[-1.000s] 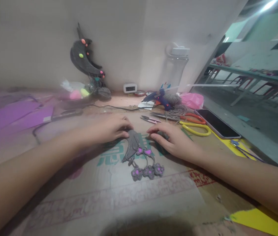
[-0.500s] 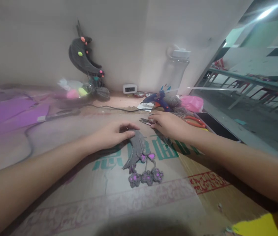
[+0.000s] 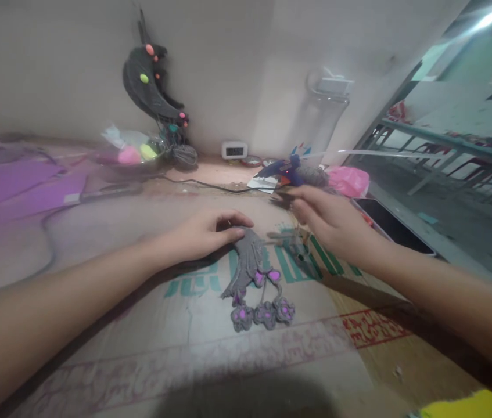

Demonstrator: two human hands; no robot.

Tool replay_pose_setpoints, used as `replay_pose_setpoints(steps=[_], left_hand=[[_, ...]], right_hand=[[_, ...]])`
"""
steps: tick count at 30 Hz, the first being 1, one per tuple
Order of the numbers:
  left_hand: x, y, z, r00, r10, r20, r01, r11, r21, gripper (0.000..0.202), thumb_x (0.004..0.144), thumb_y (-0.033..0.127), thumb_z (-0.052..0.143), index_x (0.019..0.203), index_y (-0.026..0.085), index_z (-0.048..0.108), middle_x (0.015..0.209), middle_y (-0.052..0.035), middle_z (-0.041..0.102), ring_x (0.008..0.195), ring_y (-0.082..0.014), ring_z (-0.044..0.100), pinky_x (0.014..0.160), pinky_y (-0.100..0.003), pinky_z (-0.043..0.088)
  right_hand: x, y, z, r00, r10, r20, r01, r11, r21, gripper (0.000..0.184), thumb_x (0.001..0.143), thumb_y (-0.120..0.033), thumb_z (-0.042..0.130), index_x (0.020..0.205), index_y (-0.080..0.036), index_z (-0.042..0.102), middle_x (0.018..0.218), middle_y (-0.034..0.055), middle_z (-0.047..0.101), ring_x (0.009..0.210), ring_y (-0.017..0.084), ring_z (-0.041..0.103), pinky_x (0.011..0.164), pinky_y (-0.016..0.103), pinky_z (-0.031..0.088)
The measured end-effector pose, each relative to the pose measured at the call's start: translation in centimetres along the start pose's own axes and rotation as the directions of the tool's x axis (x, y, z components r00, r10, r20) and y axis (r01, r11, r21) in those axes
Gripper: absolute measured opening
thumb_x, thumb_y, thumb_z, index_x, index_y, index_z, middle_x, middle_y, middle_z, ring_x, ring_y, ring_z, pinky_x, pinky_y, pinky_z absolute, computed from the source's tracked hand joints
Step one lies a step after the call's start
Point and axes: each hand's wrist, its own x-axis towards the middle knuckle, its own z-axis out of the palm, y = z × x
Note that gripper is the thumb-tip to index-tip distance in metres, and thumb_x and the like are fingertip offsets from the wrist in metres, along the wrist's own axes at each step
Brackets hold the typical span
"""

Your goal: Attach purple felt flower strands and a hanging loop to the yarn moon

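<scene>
A grey felt ornament (image 3: 248, 267) with purple hearts and three dangling purple flowers (image 3: 265, 313) lies on a printed cardboard sheet (image 3: 211, 354). My left hand (image 3: 208, 232) rests on the ornament's upper end, fingers curled and pressing it down. My right hand (image 3: 333, 223) is lifted just right of the ornament. Its fingers pinch what looks like small thread snips (image 3: 279, 199), blurred by motion.
A blue glue gun (image 3: 287, 170), grey yarn and a pink bag (image 3: 350, 180) lie behind my right hand, with a phone (image 3: 391, 226) to the right. A clear bottle (image 3: 324, 116), small clock (image 3: 234, 150), dark crescent ornament (image 3: 150, 87) and purple sheets (image 3: 10, 186) line the back.
My right hand left the ornament, reached back to the snips on the table, then lifted with them. My left hand stayed on the ornament's top.
</scene>
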Motion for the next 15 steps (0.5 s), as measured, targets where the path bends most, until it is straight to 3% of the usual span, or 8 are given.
replay_pose_setpoints(steps=[3, 5, 9, 12, 15], left_hand=[[-0.1, 0.1, 0.2, 0.999, 0.025, -0.021, -0.024, 0.999, 0.042, 0.031, 0.09, 0.035, 0.052, 0.117, 0.024, 0.061, 0.114, -0.0028, 0.068, 0.101, -0.0196, 0.063, 0.09, -0.033, 0.048], [-0.3, 0.3, 0.3, 0.996, 0.079, -0.04, -0.075, 0.993, 0.092, 0.031, 0.089, 0.032, 0.052, 0.117, 0.023, 0.059, 0.116, -0.0045, 0.066, 0.103, -0.0197, 0.061, 0.091, -0.034, 0.048], [-0.7, 1.0, 0.4, 0.958, 0.273, -0.091, -0.238, 0.929, 0.284, 0.02, 0.089, 0.024, 0.051, 0.106, 0.02, 0.061, 0.113, -0.0064, 0.064, 0.107, -0.0212, 0.057, 0.094, -0.037, 0.044], [-1.1, 1.6, 0.3, 0.93, 0.341, -0.138, -0.258, 0.872, 0.417, 0.015, 0.086, 0.017, 0.051, 0.097, 0.021, 0.061, 0.1, -0.0037, 0.067, 0.098, -0.0208, 0.058, 0.092, -0.039, 0.042], [-1.3, 2.1, 0.4, 0.916, 0.389, -0.094, -0.303, 0.828, 0.471, 0.015, 0.085, 0.016, 0.052, 0.095, 0.022, 0.061, 0.094, -0.002, 0.067, 0.094, -0.0206, 0.059, 0.091, -0.039, 0.041]], right_hand=[[-2.5, -0.2, 0.3, 0.989, -0.005, 0.15, 0.004, 1.0, 0.002, 0.034, 0.093, -0.034, 0.05, 0.123, -0.019, 0.054, 0.107, 0.0076, 0.067, 0.087, 0.02, 0.063, 0.073, 0.03, 0.048], [-3.6, 0.2, 0.8, 0.986, -0.022, 0.164, 0.024, 1.0, -0.004, 0.033, 0.094, -0.034, 0.05, 0.124, -0.02, 0.054, 0.11, 0.0088, 0.065, 0.091, 0.021, 0.062, 0.077, 0.032, 0.049], [-4.1, 0.7, 1.7, 0.98, -0.072, 0.188, 0.077, 0.997, -0.02, 0.034, 0.097, -0.033, 0.043, 0.125, -0.021, 0.057, 0.107, 0.0098, 0.063, 0.095, 0.022, 0.061, 0.082, 0.036, 0.049], [-3.8, 0.4, 1.7, 0.967, -0.089, 0.238, 0.107, 0.992, -0.065, 0.038, 0.098, -0.029, 0.039, 0.132, -0.02, 0.054, 0.099, 0.0101, 0.062, 0.088, 0.022, 0.06, 0.076, 0.035, 0.049], [-3.6, -0.2, 1.7, 0.96, -0.151, 0.235, 0.177, 0.98, -0.095, 0.037, 0.097, -0.026, 0.04, 0.131, -0.018, 0.055, 0.098, 0.0109, 0.063, 0.087, 0.022, 0.059, 0.074, 0.035, 0.047]])
